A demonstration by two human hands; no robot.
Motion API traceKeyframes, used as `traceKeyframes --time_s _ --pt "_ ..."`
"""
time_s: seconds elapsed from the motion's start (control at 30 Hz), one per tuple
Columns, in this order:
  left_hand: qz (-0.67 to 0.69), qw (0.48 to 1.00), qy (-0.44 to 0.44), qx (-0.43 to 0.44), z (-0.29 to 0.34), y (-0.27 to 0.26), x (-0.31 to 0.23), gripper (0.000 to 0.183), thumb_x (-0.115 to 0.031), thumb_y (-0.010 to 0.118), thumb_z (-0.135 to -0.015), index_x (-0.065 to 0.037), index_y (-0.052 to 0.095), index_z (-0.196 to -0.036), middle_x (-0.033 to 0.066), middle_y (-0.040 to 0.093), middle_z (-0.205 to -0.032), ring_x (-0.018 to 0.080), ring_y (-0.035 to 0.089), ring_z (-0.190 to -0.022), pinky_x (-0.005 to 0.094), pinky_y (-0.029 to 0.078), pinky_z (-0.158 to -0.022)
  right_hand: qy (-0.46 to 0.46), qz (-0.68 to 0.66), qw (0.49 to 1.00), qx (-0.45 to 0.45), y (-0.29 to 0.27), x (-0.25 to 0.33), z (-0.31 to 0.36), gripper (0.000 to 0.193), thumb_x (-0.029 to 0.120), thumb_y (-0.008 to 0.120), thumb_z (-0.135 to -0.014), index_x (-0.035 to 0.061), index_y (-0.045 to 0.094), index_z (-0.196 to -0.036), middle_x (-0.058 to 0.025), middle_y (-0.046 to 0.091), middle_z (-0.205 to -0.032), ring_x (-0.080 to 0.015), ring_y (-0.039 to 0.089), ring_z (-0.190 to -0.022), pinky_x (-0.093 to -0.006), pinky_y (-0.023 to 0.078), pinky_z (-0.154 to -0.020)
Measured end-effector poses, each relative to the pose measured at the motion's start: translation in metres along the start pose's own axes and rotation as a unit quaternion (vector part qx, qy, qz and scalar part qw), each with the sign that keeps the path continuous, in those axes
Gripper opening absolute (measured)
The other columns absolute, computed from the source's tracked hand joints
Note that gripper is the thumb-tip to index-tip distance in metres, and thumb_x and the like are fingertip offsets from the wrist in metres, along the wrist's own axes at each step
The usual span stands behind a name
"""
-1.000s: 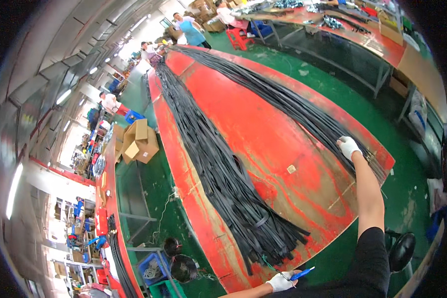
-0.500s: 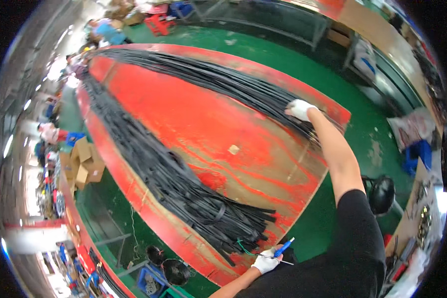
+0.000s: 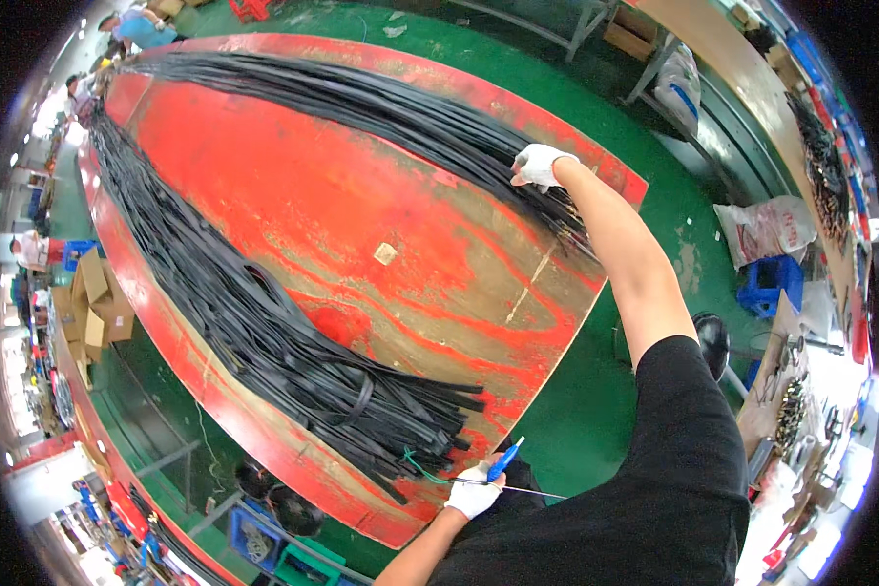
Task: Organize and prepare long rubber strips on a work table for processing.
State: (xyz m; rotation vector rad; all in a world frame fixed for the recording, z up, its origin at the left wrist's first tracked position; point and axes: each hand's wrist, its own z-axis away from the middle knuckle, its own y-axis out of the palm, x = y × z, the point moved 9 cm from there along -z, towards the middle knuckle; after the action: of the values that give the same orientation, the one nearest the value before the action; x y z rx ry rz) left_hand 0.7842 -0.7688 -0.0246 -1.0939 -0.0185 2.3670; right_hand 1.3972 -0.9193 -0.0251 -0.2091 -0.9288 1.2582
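Observation:
On the red table lie two long bundles of black flat strips, a near-left bundle and a far-right bundle. My right hand, in a white glove, rests on the far-right bundle close to its right end, its fingers curled down among the strips. At the table's front edge my left hand, also white-gloved, is closed around a blue-handled tool. A thin metal rod sticks out beside that hand. Green cord runs from there to the near-left bundle's loose ends.
Cardboard boxes stand left of the table. A black round stool seat, a white sack and a blue stool are on the right. Blue crate sits below the front-left edge. People work at the far end.
The view has shifted, so the table and bundles sit further left and higher. My right hand remains on the far-right bundle, and my left hand still grips the blue-handled tool.

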Motion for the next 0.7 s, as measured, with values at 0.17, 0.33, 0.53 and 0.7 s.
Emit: traceKeyframes --time_s 0.17,0.33,0.53,0.7 --pt "0.019 1.000 -0.020 -0.010 -0.003 -0.003 -0.002 0.043 -0.024 0.066 -0.092 -0.009 0.059 -0.132 0.0180 0.070 -0.099 0.0317 0.070 -0.089 0.0393 0.054 -0.082 -0.008 -0.009 1.000 -0.023 0.000 0.002 0.000 0.049 0.029 0.079 -0.083 0.0046 0.067 -0.124 -0.0100 0.069 -0.121 -0.0202 0.066 -0.096 -0.0367 0.057 -0.074" --pt "-0.010 1.000 -0.012 -0.010 -0.005 -0.005 -0.002 0.043 -0.023 0.064 -0.092 -0.009 0.058 -0.132 0.0196 0.070 -0.101 0.0357 0.070 -0.090 0.0414 0.054 -0.080 -0.033 0.071 0.993 -0.092 -0.009 0.005 -0.005 0.049 0.035 0.078 -0.081 0.0065 0.070 -0.121 -0.0117 0.073 -0.111 -0.0223 0.068 -0.098 -0.0369 0.054 -0.086" --pt "-0.024 1.000 0.000 -0.012 0.000 -0.002 0.007 0.040 -0.026 0.061 -0.092 -0.012 0.060 -0.130 0.0186 0.070 -0.098 0.0354 0.070 -0.089 0.0422 0.054 -0.078 -0.101 0.175 0.971 -0.128 -0.011 0.022 -0.001 0.043 0.034 0.072 -0.082 0.0032 0.071 -0.113 -0.0182 0.071 -0.111 -0.0333 0.066 -0.107 -0.0412 0.051 -0.094" --pt "0.006 0.998 0.042 -0.052 0.001 0.008 0.020 0.043 -0.027 0.060 -0.093 -0.010 0.059 -0.132 0.0192 0.070 -0.102 0.0360 0.070 -0.090 0.0427 0.055 -0.080 -0.079 0.073 0.980 -0.169 -0.008 0.011 -0.016 0.038 0.023 0.077 -0.077 0.0037 0.073 -0.110 -0.0217 0.072 -0.110 -0.0329 0.068 -0.107 -0.0382 0.051 -0.095"
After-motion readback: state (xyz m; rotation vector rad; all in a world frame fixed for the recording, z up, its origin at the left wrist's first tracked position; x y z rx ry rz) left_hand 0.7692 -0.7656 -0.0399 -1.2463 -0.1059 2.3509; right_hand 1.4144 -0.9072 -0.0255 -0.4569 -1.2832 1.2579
